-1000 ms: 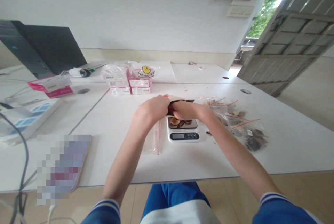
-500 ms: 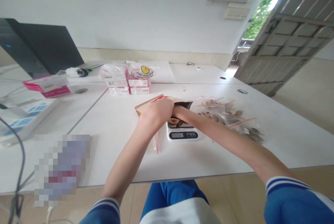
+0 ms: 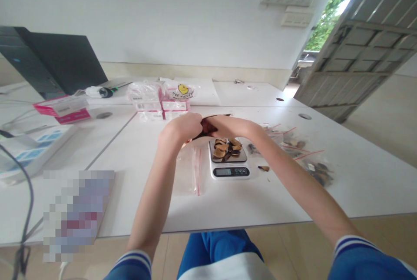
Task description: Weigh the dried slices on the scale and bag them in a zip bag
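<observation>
My left hand [image 3: 181, 128] and my right hand [image 3: 228, 125] are closed on the mouth of a brown paper pouch [image 3: 206, 126] with a dark inside, held just behind a small white kitchen scale [image 3: 228, 170]. Brown and dark dried slices [image 3: 227, 148] lie piled on the scale's platform. An empty clear zip bag with a red strip [image 3: 192, 170] lies flat to the left of the scale. One loose slice [image 3: 263, 168] lies on the table right of the scale.
Several filled zip bags [image 3: 304, 158] lie to the right on the white table [image 3: 358, 184]. Pink-and-white boxes [image 3: 161, 105] and a bag with a yellow logo [image 3: 183, 90] stand behind. A laptop [image 3: 61, 60], a pink box [image 3: 63, 108] and cables are at the left.
My right hand has come out of the pouch and now grips its mouth. More slices lie on the scale than a second ago. Both hands have lifted slightly away from the scale.
</observation>
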Demonstrator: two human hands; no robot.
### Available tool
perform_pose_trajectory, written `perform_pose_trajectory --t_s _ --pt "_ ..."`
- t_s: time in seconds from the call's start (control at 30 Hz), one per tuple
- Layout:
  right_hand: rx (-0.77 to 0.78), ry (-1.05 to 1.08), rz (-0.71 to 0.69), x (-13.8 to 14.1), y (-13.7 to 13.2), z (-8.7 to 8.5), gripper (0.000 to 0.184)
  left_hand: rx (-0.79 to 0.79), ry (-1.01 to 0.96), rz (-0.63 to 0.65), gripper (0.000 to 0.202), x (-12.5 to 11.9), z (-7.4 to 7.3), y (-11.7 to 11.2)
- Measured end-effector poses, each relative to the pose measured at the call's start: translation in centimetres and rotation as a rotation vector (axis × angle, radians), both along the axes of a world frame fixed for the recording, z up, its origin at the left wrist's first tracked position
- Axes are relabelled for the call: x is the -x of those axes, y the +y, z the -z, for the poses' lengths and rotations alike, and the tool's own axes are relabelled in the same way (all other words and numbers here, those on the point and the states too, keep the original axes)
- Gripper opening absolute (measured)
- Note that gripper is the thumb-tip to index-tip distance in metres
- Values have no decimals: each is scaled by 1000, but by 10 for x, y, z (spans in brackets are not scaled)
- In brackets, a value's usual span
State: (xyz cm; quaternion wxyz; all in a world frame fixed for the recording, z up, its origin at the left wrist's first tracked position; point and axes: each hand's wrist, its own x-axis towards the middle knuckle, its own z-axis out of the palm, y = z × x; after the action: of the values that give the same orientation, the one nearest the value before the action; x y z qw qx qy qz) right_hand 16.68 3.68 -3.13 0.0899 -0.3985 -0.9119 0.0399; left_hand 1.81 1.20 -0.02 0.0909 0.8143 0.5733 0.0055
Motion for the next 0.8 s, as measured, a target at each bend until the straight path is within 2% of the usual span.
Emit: perform_pose_trajectory --t_s 0.1,0.23,0.3,0.33,0.43,0.57,0.67,0.8 --pt "92 94 -29 -5 -15 -8 21 82 -29 -2 31 5 0 6" --pt "-185 470 79 -25 -49 -2 9 130 -100 -36 26 12 -2 8" --pt "-302 616 186 -43 -66 12 7 143 -149 -49 26 16 -3 9" --pt "-282 649 247 -54 -73 22 7 147 -169 -55 27 17 -4 10" --pt "-101 651 408 -84 -86 59 13 168 -200 -67 28 21 -4 14" --pt "-41 619 455 -103 -83 101 17 169 -212 -57 30 24 -3 16" --pt "-56 576 442 -104 -74 114 11 148 -191 -52 33 22 -4 13" --pt "-57 466 388 -99 -62 117 3 147 -171 -65 33 20 -6 9"
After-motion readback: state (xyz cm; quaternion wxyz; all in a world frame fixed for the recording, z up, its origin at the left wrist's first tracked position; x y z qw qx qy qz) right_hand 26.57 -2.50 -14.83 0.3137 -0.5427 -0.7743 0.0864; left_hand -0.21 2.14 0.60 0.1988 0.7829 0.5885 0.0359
